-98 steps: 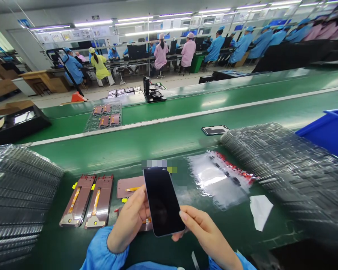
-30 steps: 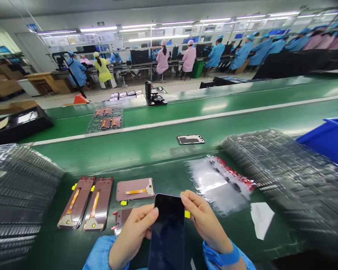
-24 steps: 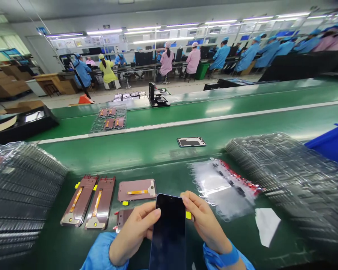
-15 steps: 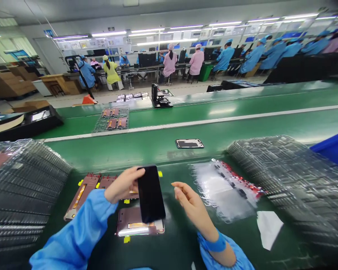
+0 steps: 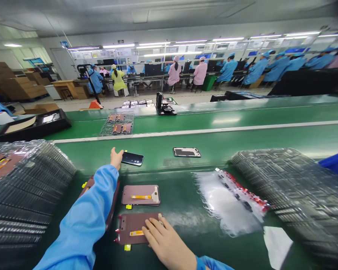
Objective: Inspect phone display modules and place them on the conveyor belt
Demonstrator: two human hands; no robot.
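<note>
At the end of my outstretched left arm, my left hand (image 5: 116, 157) has its fingers on the left end of a dark, glossy phone screen (image 5: 133, 158), which lies face up on the green belt. My right hand (image 5: 169, 242) lies with fingers stretched over the right end of a brown-backed phone screen panel (image 5: 126, 225) with red tabs, a yellow tab and an orange flex cable. Just beyond it lies another brown-backed panel (image 5: 126, 193). My left sleeve partly covers further panels (image 5: 87, 186). A phone back housing (image 5: 187, 152) rests on the belt.
Clear plastic trays are stacked at left (image 5: 30, 195) and right (image 5: 287, 180). Film strips with red ends (image 5: 228, 202) and a white paper piece (image 5: 277, 245) lie at right. A tray of panels (image 5: 116, 125) sits across the belt. Co-workers sit in the background.
My left hand has moved forward, bringing the dark phone screen from above the near panels down onto the belt. My right hand has come down onto the nearest panel. The view has tilted up slightly.
</note>
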